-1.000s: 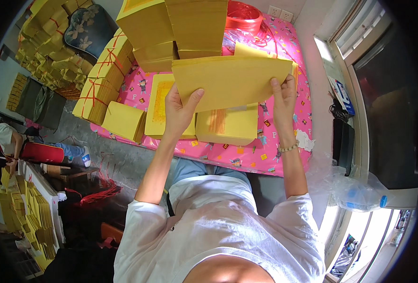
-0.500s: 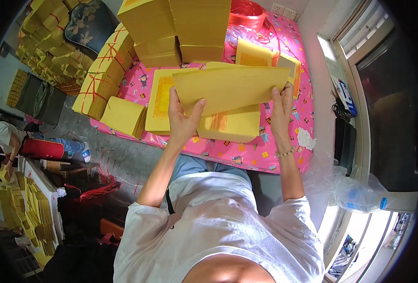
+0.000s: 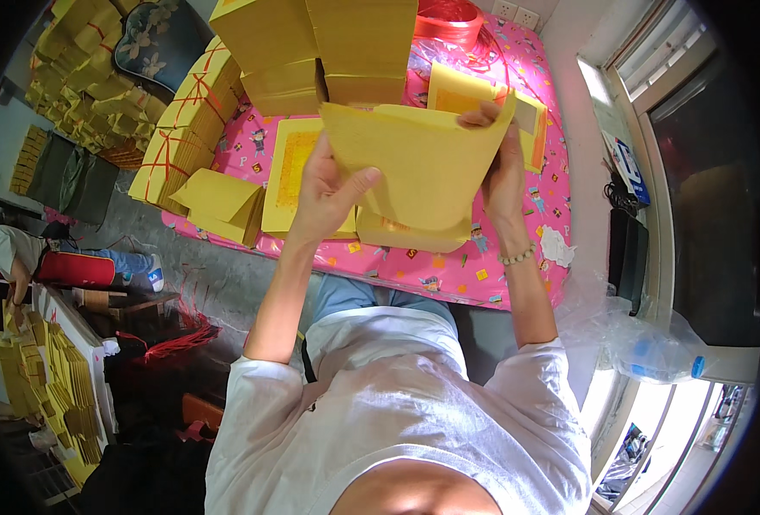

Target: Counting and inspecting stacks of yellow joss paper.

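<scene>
I hold a yellow paper sheet [image 3: 414, 159], perhaps a thin stack of them, over the pink table cover. My left hand [image 3: 324, 193] pinches its left side, thumb on the near face. My right hand [image 3: 504, 180] grips the right side, which curls up, with the fingertips showing at the top edge. Below the held paper lies a stack of yellow paper [image 3: 414, 233], partly hidden. To its left is a stack with an orange print [image 3: 290, 167]. Further left, a loosely folded yellow stack [image 3: 221, 206] has its top sheet lifted.
Tall yellow paper blocks [image 3: 363, 39] stand at the back, with red-tied bundles [image 3: 182, 120] on the left edge. A red twine roll [image 3: 448, 24] sits behind. Printed sheets [image 3: 457, 86] lie back right. A person [image 3: 19, 249] handles yellow paper at far left.
The held paper has gone from nearly flat to curled up on its right side. My right hand has turned, its fingers now over the top edge. The folded stack's top sheet has risen.
</scene>
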